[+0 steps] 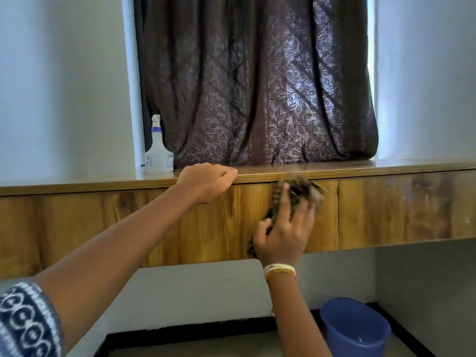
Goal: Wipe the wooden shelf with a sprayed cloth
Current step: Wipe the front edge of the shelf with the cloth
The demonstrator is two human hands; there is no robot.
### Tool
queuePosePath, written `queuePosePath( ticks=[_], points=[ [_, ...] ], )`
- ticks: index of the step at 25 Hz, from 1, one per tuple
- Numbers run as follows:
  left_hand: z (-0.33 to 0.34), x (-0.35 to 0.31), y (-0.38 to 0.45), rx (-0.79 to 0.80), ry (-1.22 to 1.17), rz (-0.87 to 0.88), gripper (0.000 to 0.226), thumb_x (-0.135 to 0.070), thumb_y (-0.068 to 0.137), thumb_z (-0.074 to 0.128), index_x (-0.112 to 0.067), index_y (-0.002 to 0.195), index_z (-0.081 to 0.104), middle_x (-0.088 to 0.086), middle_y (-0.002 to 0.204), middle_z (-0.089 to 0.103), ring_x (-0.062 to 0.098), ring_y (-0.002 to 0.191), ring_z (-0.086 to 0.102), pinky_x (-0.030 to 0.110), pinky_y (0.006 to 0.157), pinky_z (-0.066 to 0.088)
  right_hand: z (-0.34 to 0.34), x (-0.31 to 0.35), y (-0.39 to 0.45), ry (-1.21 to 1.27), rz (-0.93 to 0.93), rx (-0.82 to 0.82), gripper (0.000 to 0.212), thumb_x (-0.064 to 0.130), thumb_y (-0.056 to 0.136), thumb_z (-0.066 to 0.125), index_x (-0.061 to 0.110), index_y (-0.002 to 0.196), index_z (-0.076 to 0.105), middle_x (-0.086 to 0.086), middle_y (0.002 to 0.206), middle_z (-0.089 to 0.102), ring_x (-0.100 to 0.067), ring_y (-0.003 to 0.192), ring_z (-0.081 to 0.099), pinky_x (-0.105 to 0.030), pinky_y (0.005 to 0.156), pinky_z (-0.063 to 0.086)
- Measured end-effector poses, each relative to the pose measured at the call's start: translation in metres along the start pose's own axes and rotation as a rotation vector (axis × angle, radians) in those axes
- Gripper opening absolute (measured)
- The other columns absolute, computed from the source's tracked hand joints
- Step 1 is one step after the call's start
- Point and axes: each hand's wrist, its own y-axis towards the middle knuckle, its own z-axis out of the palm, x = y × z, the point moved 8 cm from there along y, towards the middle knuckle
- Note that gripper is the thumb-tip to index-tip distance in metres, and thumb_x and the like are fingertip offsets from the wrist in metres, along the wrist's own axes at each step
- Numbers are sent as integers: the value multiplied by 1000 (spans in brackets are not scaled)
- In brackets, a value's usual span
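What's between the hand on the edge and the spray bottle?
Nothing. In the head view, only bare shelf top lies between the left hand and the bottle.
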Motion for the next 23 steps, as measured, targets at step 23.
queuePosePath(
  ticks=[23],
  points=[
    [2, -54, 25, 13, -86, -64, 51, -35, 98, 15, -21, 106, 64, 6, 102, 68, 27, 93, 60, 33, 65, 33, -27, -44, 42, -5, 73, -2, 78, 31, 77, 49, 17, 152, 33, -20, 155, 30, -45, 144, 22, -60, 115, 25]
  ],
)
